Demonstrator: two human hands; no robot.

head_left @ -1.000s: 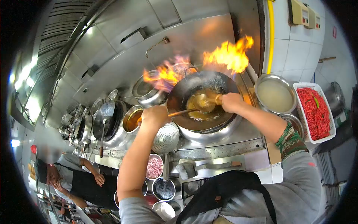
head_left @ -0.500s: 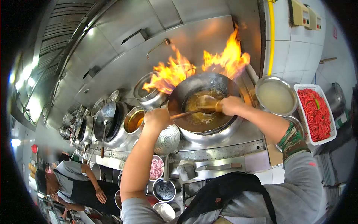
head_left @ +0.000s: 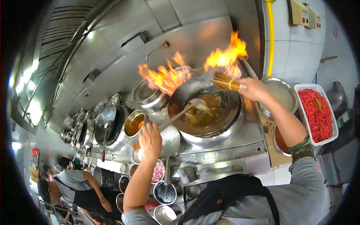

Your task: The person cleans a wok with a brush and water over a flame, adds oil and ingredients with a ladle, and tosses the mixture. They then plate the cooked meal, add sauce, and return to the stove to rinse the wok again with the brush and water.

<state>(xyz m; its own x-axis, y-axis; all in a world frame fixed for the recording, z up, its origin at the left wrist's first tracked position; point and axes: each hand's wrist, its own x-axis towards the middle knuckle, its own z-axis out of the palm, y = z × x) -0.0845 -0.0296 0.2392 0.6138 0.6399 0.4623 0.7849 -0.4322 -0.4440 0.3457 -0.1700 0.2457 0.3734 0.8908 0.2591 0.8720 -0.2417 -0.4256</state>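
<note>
A dark wok [head_left: 176,122] sits on the steel burner with yellowish, bubbling liquid in its bottom. A ladle [head_left: 180,114] leans across its near left rim, its bowl in the liquid. The end of the ladle's handle runs to my left hand [head_left: 150,141], whose fingers are curled around it, partly hidden. Above the wok's far right rim, my right hand [head_left: 255,89] grips a bundled bamboo wok brush [head_left: 224,80], bristles pointing left. A metal pot of orange oil [head_left: 134,125] stands beside my left hand. Just below the ladle handle lies a perforated strainer [head_left: 170,141].
Tall flames [head_left: 227,54] rise behind the wok. On the right are a basin of cloudy liquid [head_left: 279,93] and a white basket [head_left: 335,137] of red chillies. Several pots and bowls stand in front, one with pink meat [head_left: 158,171]. A co-worker [head_left: 80,187] stands at left.
My right hand has lifted the wok brush out of the wok, up and right. My left hand has moved down and slightly left with the ladle handle. The flames have shrunk somewhat.
</note>
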